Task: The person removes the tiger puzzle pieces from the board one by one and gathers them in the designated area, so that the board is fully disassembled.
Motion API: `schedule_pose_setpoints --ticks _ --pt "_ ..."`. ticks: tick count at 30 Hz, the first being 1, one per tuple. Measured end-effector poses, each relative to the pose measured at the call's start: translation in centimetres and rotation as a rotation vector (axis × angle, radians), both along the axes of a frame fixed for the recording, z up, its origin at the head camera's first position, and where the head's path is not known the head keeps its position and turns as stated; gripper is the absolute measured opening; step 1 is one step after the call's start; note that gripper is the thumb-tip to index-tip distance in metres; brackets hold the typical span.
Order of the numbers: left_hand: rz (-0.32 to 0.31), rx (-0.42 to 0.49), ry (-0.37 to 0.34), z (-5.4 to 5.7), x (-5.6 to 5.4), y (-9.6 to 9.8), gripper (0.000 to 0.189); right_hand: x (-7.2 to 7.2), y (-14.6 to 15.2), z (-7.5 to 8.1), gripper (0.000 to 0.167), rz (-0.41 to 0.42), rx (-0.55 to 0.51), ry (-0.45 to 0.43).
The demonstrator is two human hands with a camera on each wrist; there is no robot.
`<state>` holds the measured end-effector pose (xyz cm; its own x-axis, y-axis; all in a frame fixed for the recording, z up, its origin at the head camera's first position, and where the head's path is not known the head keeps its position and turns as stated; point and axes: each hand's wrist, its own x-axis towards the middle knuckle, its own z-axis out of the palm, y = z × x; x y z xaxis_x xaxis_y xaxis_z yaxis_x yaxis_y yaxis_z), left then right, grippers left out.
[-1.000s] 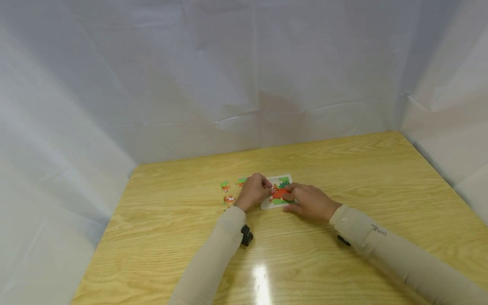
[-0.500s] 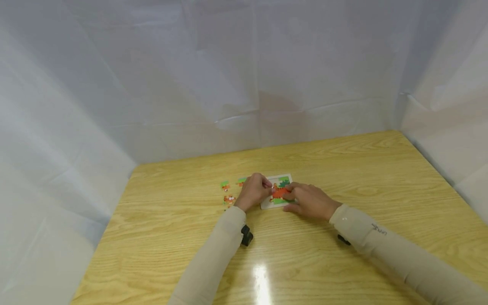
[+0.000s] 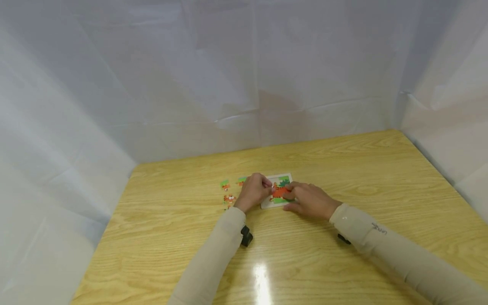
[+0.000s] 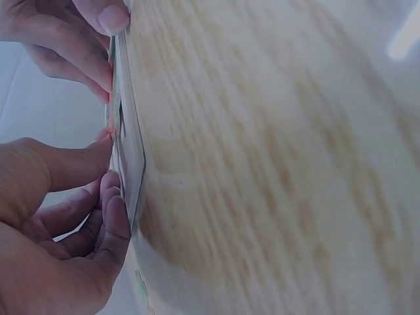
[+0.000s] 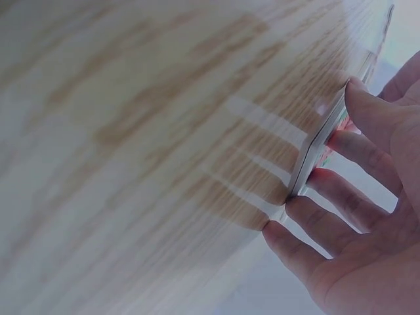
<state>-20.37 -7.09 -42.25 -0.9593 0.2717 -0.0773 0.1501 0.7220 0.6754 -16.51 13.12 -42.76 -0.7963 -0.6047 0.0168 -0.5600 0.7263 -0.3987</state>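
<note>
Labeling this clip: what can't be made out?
Head: board, partly hidden by left hand and right hand.
Head: one loose piece, partly behind the left hand.
Head: sleeve writing, too small.
Left wrist: board's face, nearly edge-on.
Right wrist: board's face, nearly edge-on behind fingers.

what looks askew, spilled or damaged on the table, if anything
Nothing stands out: loose puzzle pieces lie beside the puzzle tray, and no spill or damage shows, though part of the tray is hidden.
</note>
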Motion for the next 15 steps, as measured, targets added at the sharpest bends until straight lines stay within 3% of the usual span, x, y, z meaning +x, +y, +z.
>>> schedule_pose_setpoints --ticks 15 --pt "0.009 0.012 0.011 -0.22 -0.03 0.08 0.011 -0.2 0.26 -0.16 0.047 -0.015 -0.008 -0.003"
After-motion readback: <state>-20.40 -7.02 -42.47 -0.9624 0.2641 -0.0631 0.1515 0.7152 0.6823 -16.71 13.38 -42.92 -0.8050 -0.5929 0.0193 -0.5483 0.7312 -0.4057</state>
